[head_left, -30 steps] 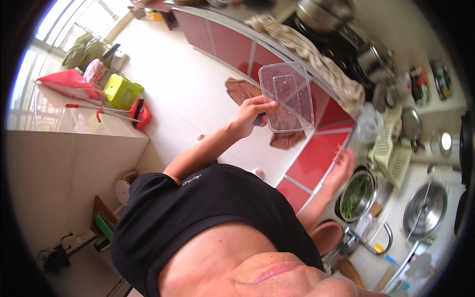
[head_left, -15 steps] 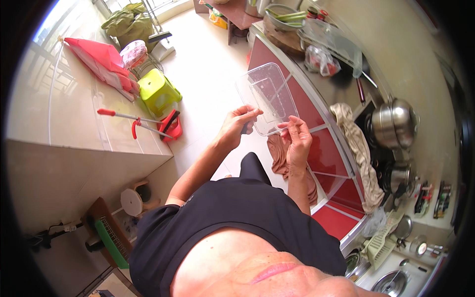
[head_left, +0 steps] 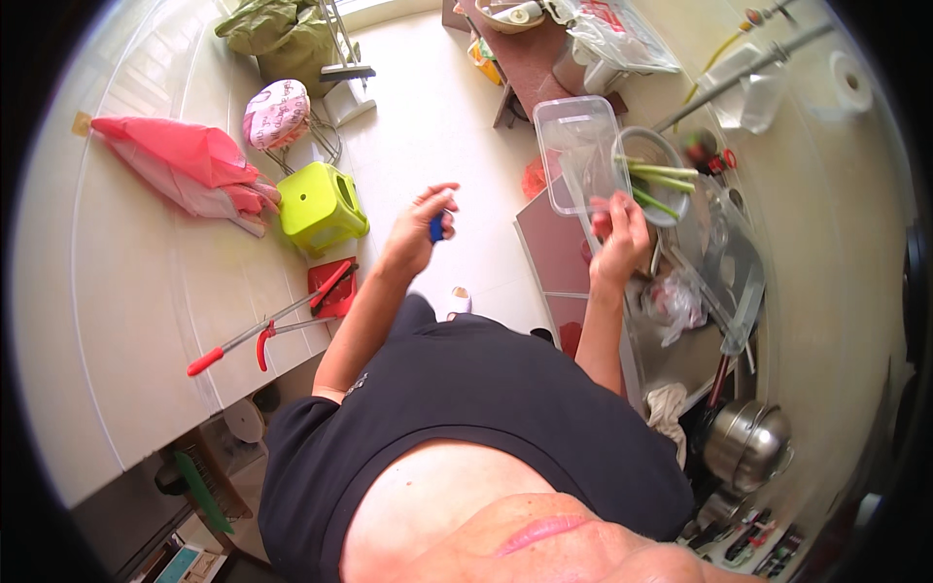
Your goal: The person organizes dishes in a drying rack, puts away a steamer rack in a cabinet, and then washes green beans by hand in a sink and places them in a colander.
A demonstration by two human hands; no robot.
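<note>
Head view: I see the right hand (head_left: 622, 243) pinching a clear plastic container (head_left: 571, 160) by its lower right corner, thumb and fingers together on the edge. The container is raised ahead of that hand, broad face turned toward my camera, its longer sides running up the view. The fingers point upward, and the wrist looks fairly straight above a steep right forearm (head_left: 600, 325).

Well to the left, and apart from the container, the left hand (head_left: 418, 231) is closed around a small blue object (head_left: 436, 228), which shows beneath its bent fingers. I read the forefinger as reaching out sideways, toward the right hand. The left forearm (head_left: 360, 325) slants up from the black shirt (head_left: 486, 389), elbow lower and farther left.

Right behind the container, from where I watch, a bowl (head_left: 653, 142) of green stalks (head_left: 663, 182) overlaps its right edge; I cannot tell whether the two touch. Nearer to the body on that side lie a plastic bag (head_left: 675, 303) and a steel pot (head_left: 746, 445). Over to the left, past the left hand, I make out a lime-green stool (head_left: 321, 206), with a red dustpan (head_left: 330, 289) just below it in the view.
</note>
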